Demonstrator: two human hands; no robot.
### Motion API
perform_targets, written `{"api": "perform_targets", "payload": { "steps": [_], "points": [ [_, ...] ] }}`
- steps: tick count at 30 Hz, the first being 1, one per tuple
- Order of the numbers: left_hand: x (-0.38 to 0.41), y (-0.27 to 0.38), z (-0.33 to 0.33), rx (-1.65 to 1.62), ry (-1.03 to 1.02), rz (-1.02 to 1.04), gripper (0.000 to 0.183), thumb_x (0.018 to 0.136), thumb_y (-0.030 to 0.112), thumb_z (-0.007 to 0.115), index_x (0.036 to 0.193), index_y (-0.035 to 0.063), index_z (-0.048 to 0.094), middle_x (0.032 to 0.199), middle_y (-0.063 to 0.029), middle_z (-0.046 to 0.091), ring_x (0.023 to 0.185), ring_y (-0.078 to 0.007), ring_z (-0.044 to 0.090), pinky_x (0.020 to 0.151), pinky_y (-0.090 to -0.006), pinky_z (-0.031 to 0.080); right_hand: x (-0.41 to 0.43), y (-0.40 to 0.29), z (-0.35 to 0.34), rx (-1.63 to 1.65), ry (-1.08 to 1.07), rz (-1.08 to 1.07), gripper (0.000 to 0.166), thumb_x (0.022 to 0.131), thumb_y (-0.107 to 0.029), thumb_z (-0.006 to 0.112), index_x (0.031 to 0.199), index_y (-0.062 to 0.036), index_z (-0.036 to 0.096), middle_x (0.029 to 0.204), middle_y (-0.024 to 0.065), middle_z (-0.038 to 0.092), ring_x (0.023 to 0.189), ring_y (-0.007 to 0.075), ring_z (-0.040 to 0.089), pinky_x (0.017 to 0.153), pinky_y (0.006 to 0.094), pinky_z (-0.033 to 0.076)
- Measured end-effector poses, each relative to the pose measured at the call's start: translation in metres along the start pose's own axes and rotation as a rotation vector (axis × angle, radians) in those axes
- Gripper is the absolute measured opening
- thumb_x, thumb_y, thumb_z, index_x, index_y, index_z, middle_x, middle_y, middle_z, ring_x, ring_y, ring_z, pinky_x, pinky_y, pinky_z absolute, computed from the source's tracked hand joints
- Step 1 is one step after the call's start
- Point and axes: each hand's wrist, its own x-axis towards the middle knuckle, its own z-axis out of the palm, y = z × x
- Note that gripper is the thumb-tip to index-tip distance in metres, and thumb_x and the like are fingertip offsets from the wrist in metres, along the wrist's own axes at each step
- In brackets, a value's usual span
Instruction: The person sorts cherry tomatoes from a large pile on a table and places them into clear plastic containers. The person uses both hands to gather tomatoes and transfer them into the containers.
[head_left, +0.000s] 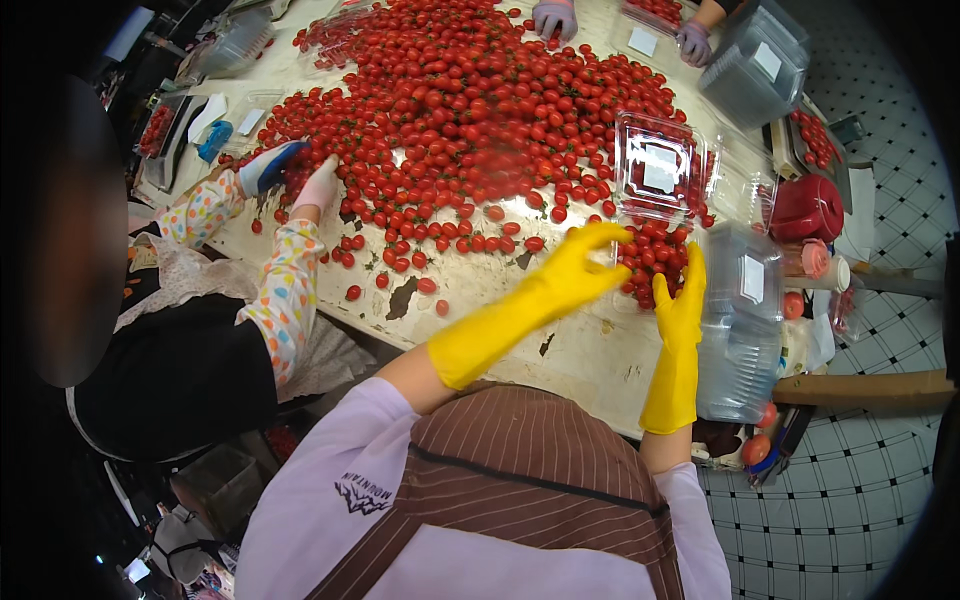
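Observation:
Both my hands wear yellow rubber gloves. My left hand (589, 262) is at the left side of a clear plastic clamshell full of cherry tomatoes (652, 259), its thumb and fingers apart. At the right side of the same box my right hand (681, 300) stands with thumb and fingers spread along the wall. The box's clear lid (660, 166), bearing a white label, is raised at the far side. A large heap of loose cherry tomatoes (465, 97) spreads over the white table (480, 330) beyond and to the left. Whether my left fingers touch the box cannot be told.
Stacked clear clamshells (739, 330) stand right of my right hand, beside a red container (808, 208). More stacked boxes (757, 64) are at the far right. A co-worker's gloved hands (319, 184) work in the tomatoes at left; another person's gloved hands (555, 19) are across the table.

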Motion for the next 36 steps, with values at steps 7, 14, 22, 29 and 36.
{"api": "perform_targets", "payload": {
  "steps": [7,14,22,29,36],
  "points": [
    [-0.026,-0.079,-0.178,1.422,0.668,-0.081,0.080,0.089,0.051,0.065,0.147,0.0016,0.042,0.155,-0.0199,0.037,0.141,-0.0403,0.035,0.117,-0.0583,0.021,0.035,-0.097,0.051,0.097,0.003,-0.257,0.062,0.082,-0.004,0.072,0.140,0.0000,0.050,0.142,0.0204,0.053,0.131,0.0389,0.052,0.112,0.0415,0.039],
    [-0.066,-0.098,-0.151,1.409,0.243,0.067,0.070,0.094,0.047,0.057,0.150,0.0079,0.041,0.160,-0.0143,0.033,0.148,-0.0390,0.025,0.120,-0.0590,0.012,0.067,-0.155,0.169,-0.065,-0.285,-0.428,0.066,0.085,-0.031,0.072,0.142,-0.0060,0.050,0.150,0.0180,0.045,0.139,0.0397,0.039,0.115,0.0536,0.028],
    [-0.080,-0.087,-0.169,0.675,0.441,0.342,0.037,0.089,0.015,0.069,0.124,0.0027,0.066,0.132,-0.0171,0.063,0.125,-0.0406,0.056,0.115,-0.0517,0.030,0.035,-0.148,0.200,-0.247,-0.430,-0.643,0.063,0.091,-0.047,0.059,0.143,-0.0123,0.051,0.153,0.0124,0.044,0.142,0.0407,0.035,0.118,0.0593,0.020],
    [-0.046,-0.095,-0.167,1.411,0.311,0.104,0.062,0.097,0.041,0.054,0.149,0.0091,0.045,0.158,-0.0148,0.038,0.145,-0.0378,0.033,0.120,-0.0568,0.015,-0.021,-0.150,0.164,-0.177,-0.569,-0.654,0.066,0.090,-0.047,0.060,0.145,-0.0130,0.048,0.152,0.0141,0.045,0.144,0.0410,0.034,0.121,0.0586,0.016],
    [-0.095,-0.061,-0.145,0.917,0.090,0.330,0.035,0.090,0.015,0.066,0.122,0.0029,0.067,0.137,-0.0156,0.060,0.135,-0.0391,0.048,0.115,-0.0519,0.032,-0.044,-0.135,0.104,0.206,-0.469,-0.537,0.053,0.082,-0.018,0.074,0.130,-0.0045,0.058,0.140,0.0172,0.056,0.131,0.0413,0.049,0.111,0.0515,0.036]
  ]
}}
